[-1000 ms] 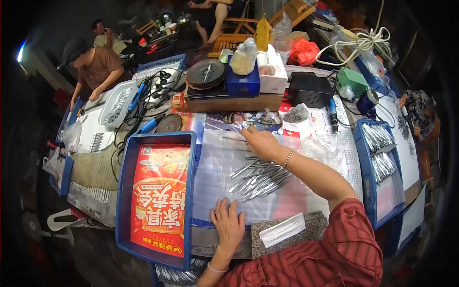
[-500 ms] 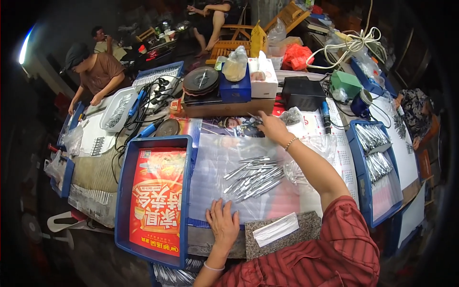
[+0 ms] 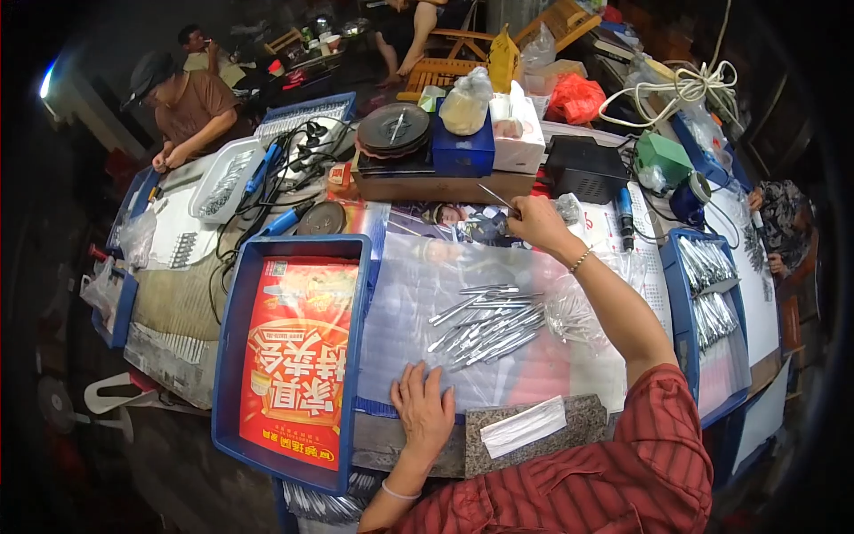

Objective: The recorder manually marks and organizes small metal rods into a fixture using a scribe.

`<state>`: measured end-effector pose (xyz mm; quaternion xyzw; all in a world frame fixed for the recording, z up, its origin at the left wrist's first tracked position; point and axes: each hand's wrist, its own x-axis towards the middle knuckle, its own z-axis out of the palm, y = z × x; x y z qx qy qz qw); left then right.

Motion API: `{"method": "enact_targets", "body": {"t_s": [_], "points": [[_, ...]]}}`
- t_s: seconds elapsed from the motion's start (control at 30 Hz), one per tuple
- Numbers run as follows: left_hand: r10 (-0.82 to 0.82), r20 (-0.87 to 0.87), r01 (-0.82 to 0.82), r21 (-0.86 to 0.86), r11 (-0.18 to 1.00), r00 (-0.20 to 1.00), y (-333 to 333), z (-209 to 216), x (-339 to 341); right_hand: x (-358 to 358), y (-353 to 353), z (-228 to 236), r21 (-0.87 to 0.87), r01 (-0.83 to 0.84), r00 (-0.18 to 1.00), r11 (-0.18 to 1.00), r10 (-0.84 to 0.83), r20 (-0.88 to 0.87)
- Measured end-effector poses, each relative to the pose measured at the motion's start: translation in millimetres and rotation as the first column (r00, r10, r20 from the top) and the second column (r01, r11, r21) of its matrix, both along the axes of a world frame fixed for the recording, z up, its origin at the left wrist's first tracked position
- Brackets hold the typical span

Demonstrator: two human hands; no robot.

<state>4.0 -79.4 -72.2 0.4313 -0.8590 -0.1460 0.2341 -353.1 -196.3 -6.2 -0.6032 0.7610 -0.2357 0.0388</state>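
Observation:
My right hand (image 3: 539,224) reaches to the far side of the mat, its fingers closed round a slim, pointed metal tool (image 3: 495,197). The tool's tip points away to the left; its exact kind is hard to tell, as the fingers cover the rest. A pile of thin silvery metal rods (image 3: 487,326) lies loose on the clear plastic-covered mat (image 3: 400,303), nearer to me. My left hand (image 3: 422,408) rests palm down at the mat's near edge, fingers stretched out and holding nothing.
A blue tray (image 3: 233,356) with a red printed sheet stands left. Another blue tray (image 3: 689,334) holds bundled rods at right. A stone slab (image 3: 587,418) bears white strips. Boxes and a black device (image 3: 583,169) line the back. People work left and right.
My right hand has turned a little and now shows more of the slim metal tool. The whole view has shifted slightly. My left hand stays at the mat's edge.

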Motion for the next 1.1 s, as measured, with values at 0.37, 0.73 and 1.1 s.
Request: {"method": "enact_targets", "body": {"t_s": [0.37,0.73,1.1], "points": [[0.007,-0.025,-0.007,0.008,1.000,1.000,-0.8,1.5,5.2,25.1,-19.3,-17.1,-0.083,-0.144,0.968,0.986,0.158,0.196],[-0.027,-0.030,0.028,0.034,0.999,0.999,0.9,1.4,2.5,48.5,42.8,6.1,-0.048,-0.149,0.951,0.988,0.156,0.267],[-0.058,-0.197,0.085,0.131,0.988,0.979,-6.4,17.6,19.2,134.8,237.6,33.0,0.130,-0.381,0.738,0.915,0.216,0.639]]}}
